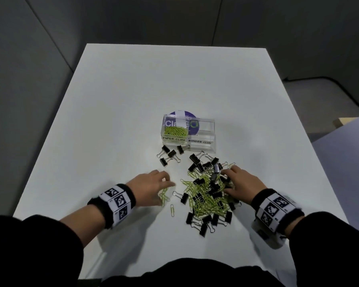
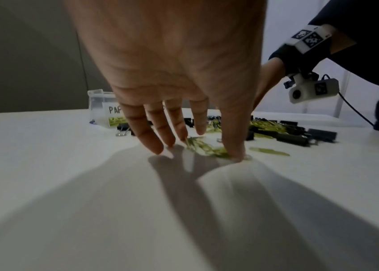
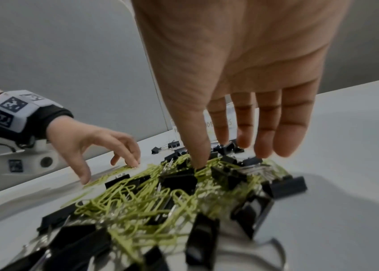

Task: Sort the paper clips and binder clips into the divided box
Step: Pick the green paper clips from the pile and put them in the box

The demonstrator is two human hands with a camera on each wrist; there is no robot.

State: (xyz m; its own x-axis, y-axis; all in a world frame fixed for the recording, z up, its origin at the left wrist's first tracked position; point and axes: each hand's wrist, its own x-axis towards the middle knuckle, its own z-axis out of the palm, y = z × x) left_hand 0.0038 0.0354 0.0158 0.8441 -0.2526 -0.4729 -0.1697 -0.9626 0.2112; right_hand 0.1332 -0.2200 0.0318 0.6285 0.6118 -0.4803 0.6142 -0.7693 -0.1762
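A clear divided box [image 1: 203, 139] stands mid-table, labelled PAPER CLIPS and BINDER CLIPS. Its left compartment holds green paper clips [image 1: 175, 131]; I see nothing in the right one. In front of it lies a mixed pile [image 1: 207, 195] of green paper clips and black binder clips. My left hand [image 1: 153, 183] reaches down with spread fingers, its fingertips [image 2: 158, 146] and thumb touching a small bunch of paper clips [image 2: 207, 148] left of the pile. My right hand [image 1: 243, 183] rests on the pile's right side, fingers straight, thumb [image 3: 198, 157] pressed into the pile [image 3: 149, 198].
Several binder clips [image 1: 169, 156] lie apart near the box's front left corner. A lone paper clip [image 1: 172, 210] lies near the table's front. A purple round label [image 1: 182, 115] shows behind the box. The white table [image 1: 133, 100] is bordered by grey partitions.
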